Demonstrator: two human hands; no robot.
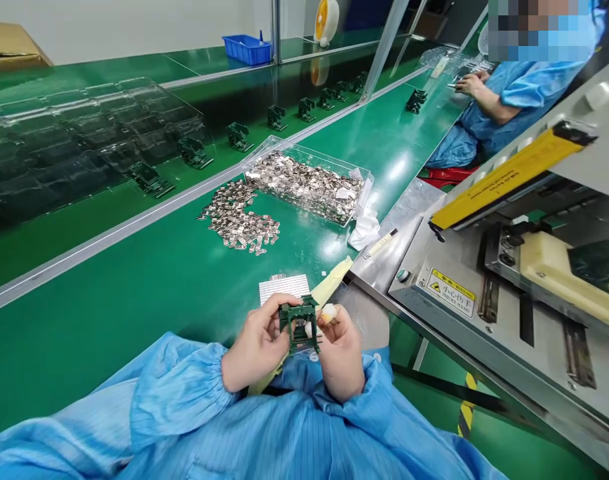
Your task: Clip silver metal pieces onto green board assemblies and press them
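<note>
Close to my body, my left hand [259, 343] grips a dark green plastic frame [298, 311] by its left side, fingers and thumb closed on it. The frame is open in the middle and has thin prongs at its lower right. My right hand [343, 350] is curled at the frame's right side, with white covers on its thumb and a fingertip. Its thumb lies against the right post; any small part between those fingers is hidden. Just beyond the hands lies a white lined sheet or strip pack [284, 288], partly covered by my left hand.
A heap of small metal clips [239, 217] lies beside a clear tray [357, 212] full of them. Green frames [239, 136] line the conveyor beyond the metal rail. A machine with a yellow bar [509, 175] stands right; a co-worker [524, 100] sits far right. Yellow paper [333, 281] lies near my hands.
</note>
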